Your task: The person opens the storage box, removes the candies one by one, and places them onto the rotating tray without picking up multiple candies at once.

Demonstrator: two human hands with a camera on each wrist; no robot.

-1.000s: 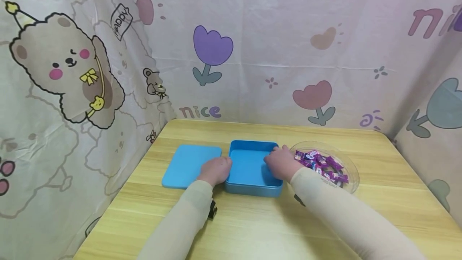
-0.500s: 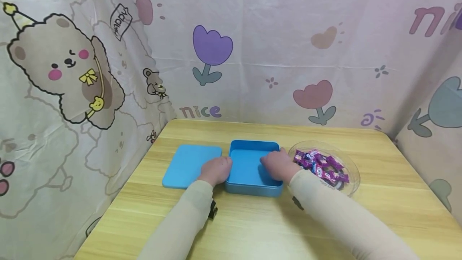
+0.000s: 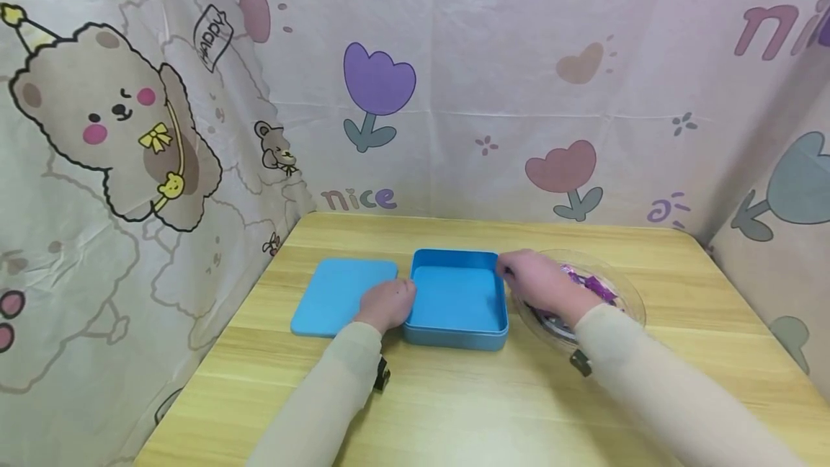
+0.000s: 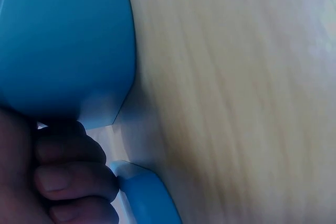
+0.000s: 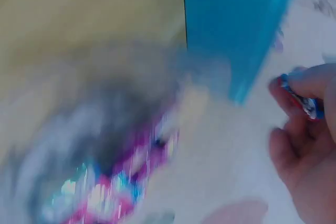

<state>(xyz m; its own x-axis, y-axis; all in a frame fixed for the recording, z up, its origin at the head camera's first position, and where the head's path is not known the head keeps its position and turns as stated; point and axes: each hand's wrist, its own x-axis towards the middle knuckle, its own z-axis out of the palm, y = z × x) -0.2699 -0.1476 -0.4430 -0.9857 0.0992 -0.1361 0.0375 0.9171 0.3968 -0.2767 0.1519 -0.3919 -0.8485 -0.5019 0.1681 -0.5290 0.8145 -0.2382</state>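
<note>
A blue open-topped box [image 3: 456,338] stands mid-table. At its left wall, my left hand [image 3: 387,303] holds the side with curled fingers; the left wrist view shows the fingers [image 4: 76,179] bent under the box wall [image 4: 65,45]. Over the near-left part of a clear round plate [image 3: 638,308], my right hand [image 3: 541,282] is close to the box's right rim. In the right wrist view its thumb and finger pinch a small wrapped candy [image 5: 304,98] with blue, red and white colours. Purple-wrapped candies [image 3: 599,288] lie on the plate, partly hidden by the hand.
Left of the box, a flat blue lid [image 3: 337,294] lies on the wooden table [image 3: 454,409], partly behind my left hand. A printed cloth [image 3: 467,92] hangs behind the table and along both sides.
My right hand has moved out of the box to the right, over the plate's near-left part, and now pinches a candy. The left hand, box and lid stay put.
</note>
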